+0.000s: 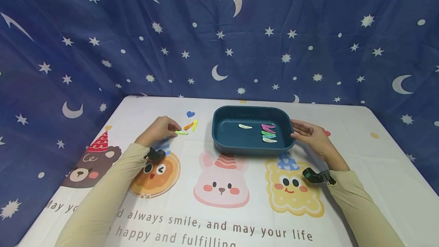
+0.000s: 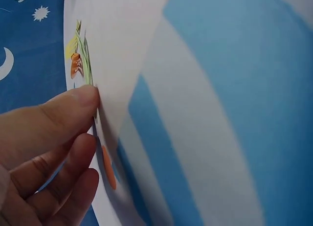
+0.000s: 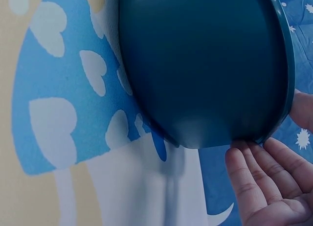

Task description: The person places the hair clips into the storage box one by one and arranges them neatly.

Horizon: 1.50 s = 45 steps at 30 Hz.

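Note:
My left hand (image 1: 161,129) pinches a yellow-green snap hair clip (image 1: 181,133) between thumb and fingertips, low over the tablecloth. In the left wrist view that hair clip (image 2: 86,64) points away from the thumb. Just beyond it lie an orange hair clip (image 1: 188,126) and a yellow hair clip (image 1: 195,125). My right hand (image 1: 313,136) touches the right end of a dark teal tray (image 1: 253,150) with fairly straight fingers (image 3: 279,174). Inside, a pale hair clip (image 1: 245,126) lies alone; a pink hair clip (image 1: 268,128) heads a column of several at the right.
A white tablecloth (image 1: 164,222) with printed cartoon figures and lettering covers the table. Behind it hangs a dark blue curtain (image 1: 257,64) with moons and stars. Dark wrist cameras sit on both forearms.

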Tool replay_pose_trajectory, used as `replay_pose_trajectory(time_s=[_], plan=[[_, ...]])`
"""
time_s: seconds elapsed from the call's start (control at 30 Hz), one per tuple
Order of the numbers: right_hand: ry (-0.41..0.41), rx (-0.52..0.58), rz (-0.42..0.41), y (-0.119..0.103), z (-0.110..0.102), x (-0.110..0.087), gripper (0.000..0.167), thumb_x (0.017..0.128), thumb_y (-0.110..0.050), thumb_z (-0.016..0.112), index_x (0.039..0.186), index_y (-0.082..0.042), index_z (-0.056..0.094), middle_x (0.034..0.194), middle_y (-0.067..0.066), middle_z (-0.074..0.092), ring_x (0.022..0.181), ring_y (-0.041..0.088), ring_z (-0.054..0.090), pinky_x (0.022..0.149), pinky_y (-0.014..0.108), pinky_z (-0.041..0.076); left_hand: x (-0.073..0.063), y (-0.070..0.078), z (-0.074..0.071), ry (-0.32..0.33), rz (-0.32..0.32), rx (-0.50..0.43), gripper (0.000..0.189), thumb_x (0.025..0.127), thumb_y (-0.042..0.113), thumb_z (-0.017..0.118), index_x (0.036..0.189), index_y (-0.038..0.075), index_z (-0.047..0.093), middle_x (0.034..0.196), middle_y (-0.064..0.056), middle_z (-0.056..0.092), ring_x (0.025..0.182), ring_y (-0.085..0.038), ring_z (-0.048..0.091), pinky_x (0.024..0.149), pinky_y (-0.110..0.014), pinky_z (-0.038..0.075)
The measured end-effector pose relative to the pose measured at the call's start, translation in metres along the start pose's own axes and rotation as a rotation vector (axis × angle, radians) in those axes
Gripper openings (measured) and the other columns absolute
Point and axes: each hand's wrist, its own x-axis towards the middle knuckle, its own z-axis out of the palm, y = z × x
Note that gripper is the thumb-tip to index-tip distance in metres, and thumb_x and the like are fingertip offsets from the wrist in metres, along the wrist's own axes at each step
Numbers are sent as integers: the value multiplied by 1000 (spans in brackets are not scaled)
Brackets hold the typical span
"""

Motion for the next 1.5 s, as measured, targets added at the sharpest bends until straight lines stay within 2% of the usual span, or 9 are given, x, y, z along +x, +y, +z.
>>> replay_pose_trajectory(time_s=[0.1, 0.33, 0.6, 0.87, 1.3, 1.5], plan=[[1, -6, -6, 0, 0, 0, 64, 87, -17, 67, 139, 7, 38, 140, 17, 47, 103, -14, 56, 83, 8, 47, -1, -1, 0, 7, 10, 3, 20, 76, 2, 74, 96, 3, 74, 89, -10, 72, 77, -17, 60, 72, -31, 49], [10, -5, 2, 1, 0, -1, 65, 87, -17, 68, 139, 7, 38, 130, -4, 58, 101, -15, 56, 83, 8, 47, -3, -2, -1, 28, 40, 21, 17, 76, 2, 74, 93, 3, 74, 86, -10, 72, 77, -18, 60, 74, -35, 50], [17, -13, 27, -3, 0, -1, 67, 86, -19, 68, 140, 6, 37, 139, 11, 50, 99, -17, 55, 82, 6, 46, -3, -1, -2, 24, 21, 19, 15, 77, 3, 74, 91, 2, 74, 84, -10, 72, 76, -18, 59, 73, -34, 49], [22, -21, 32, -3, 1, -1, 66, 87, -18, 68, 140, 6, 37, 142, 21, 43, 99, -17, 55, 83, 7, 46, -3, 0, -1, 17, 37, 21, 12, 77, 2, 73, 89, 3, 74, 79, -8, 70, 73, -16, 57, 70, -30, 47], [15, -18, 29, -1, 0, 0, 66, 87, -18, 68, 140, 5, 37, 142, 21, 43, 99, -17, 55, 83, 7, 46, -3, 1, -1, 14, 17, 37, 10, 79, 3, 72, 88, 6, 73, 78, -6, 67, 72, -16, 53, 69, -29, 44], [10, -18, 27, -2, 0, 0, 65, 87, -19, 67, 140, 5, 37, 142, 25, 40, 100, -17, 55, 84, 7, 46, -4, 0, -2, 11, 40, 43, 10, 79, 2, 71, 88, 4, 72, 79, -7, 68, 71, -16, 54, 68, -28, 45]])
